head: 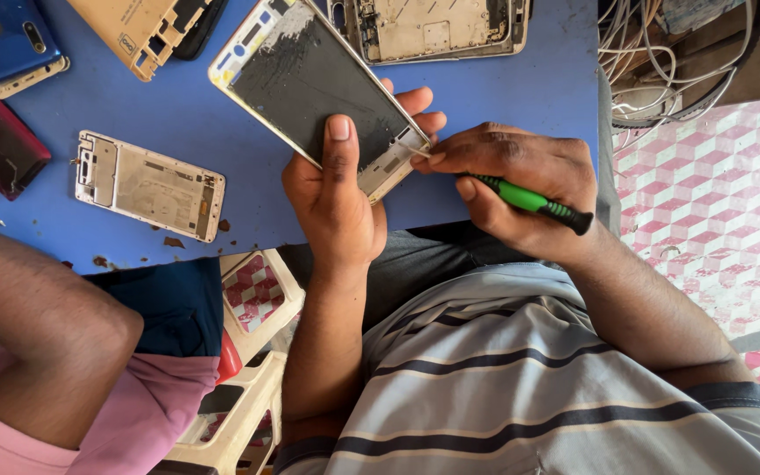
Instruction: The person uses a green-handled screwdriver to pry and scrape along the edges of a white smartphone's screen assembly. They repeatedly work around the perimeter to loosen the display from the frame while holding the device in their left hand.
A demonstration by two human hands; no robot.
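L hand [336, 189] grips phone frame [318, 88], thumb on top | R hand [512, 171] holds green screwdriver [529, 202], tip at frame's lower corner | blue table [485, 79]

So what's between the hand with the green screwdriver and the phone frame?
Only the screwdriver's thin metal tip, reaching from the right hand to the gold-edged phone frame, head view.
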